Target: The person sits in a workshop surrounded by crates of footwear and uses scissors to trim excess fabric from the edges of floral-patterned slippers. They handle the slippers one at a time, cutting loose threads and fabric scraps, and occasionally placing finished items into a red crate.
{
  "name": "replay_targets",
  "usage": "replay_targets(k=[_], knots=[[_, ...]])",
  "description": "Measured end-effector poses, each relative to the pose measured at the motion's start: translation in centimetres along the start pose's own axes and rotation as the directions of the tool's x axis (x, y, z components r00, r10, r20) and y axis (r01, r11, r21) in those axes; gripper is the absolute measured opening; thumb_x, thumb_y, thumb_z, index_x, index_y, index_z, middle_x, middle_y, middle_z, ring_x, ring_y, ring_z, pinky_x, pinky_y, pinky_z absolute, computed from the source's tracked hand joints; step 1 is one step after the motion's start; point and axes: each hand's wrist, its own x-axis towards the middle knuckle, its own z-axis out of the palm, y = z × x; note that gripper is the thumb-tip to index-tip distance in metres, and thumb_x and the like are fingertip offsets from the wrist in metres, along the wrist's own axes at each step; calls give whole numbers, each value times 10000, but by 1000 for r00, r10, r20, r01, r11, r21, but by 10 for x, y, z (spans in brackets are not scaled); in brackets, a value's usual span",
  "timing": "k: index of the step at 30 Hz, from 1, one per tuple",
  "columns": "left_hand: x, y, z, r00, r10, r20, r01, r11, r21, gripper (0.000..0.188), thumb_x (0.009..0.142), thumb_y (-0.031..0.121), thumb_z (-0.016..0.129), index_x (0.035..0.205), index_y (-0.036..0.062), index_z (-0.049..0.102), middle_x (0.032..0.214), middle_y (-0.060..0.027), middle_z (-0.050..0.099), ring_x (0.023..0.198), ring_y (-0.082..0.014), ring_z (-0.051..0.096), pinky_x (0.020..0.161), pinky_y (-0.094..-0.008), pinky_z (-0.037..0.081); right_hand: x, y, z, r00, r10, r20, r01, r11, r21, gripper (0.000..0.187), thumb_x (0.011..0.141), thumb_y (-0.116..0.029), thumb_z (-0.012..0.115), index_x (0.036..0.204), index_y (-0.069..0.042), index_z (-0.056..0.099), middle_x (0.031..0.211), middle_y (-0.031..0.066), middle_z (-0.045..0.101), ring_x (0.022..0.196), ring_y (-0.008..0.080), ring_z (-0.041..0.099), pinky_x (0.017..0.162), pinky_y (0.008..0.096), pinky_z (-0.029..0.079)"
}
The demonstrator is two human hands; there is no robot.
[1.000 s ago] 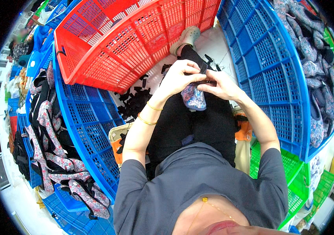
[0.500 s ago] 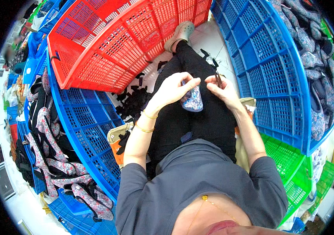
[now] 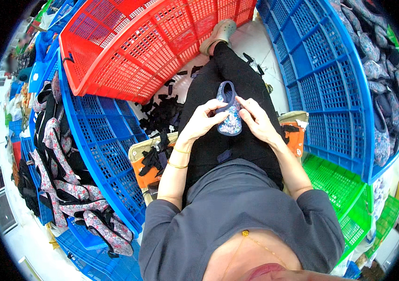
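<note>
Over my lap, a small blue floral slipper [image 3: 230, 122] with a dark navy rim points its toe toward me, its opening facing up. My left hand [image 3: 205, 119] grips the slipper's left side, thumb over the rim and fingers around the edge. On the other side, my right hand [image 3: 255, 121] has its thumb and fingers closed at the right edge of the opening. Whether anything else sits inside the right palm is hidden.
A red crate [image 3: 148, 51] stands ahead, with blue crates at left [image 3: 103, 140] and right [image 3: 321, 84]. Floral slippers [image 3: 75, 189] heap up at far left, more [image 3: 379, 84] at far right. Black scraps [image 3: 162, 112] litter the floor. A green crate [image 3: 333, 180] is near right.
My right hand has come left onto the slipper's edge, and the dark tool seen in it before no longer shows. The slipper has turned more upright, with its opening now in sight.
</note>
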Motion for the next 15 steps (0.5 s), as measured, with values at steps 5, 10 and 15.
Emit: replay_targets(k=[5,10,15], knots=[[0,-11,-3,1000,27,-2,-27,1000,-8,205,896,94,666,1087,19,657,935,49,551,852,-40,512,778,-205,422,2,-10,2,999,11,-47,-17,993,-119,373,934,-178,613,1259,-12,541,928,68,567,790,144,562,711,265,458],[-2,-11,-3,999,49,-14,-47,991,127,202,889,77,667,1083,24,668,946,38,549,891,-52,517,805,-213,420,10,-19,3,996,8,-89,-18,993,-116,248,861,-196,703,1012,-26,605,815,84,643,672,128,623,609,274,495],[-2,-15,-4,995,97,-15,-94,987,129,208,877,70,678,1079,23,672,936,35,533,887,-57,509,790,-217,416,14,-25,3,996,15,-88,-27,990,-138,199,858,-163,705,965,-22,614,792,73,642,678,101,614,613,269,492]])
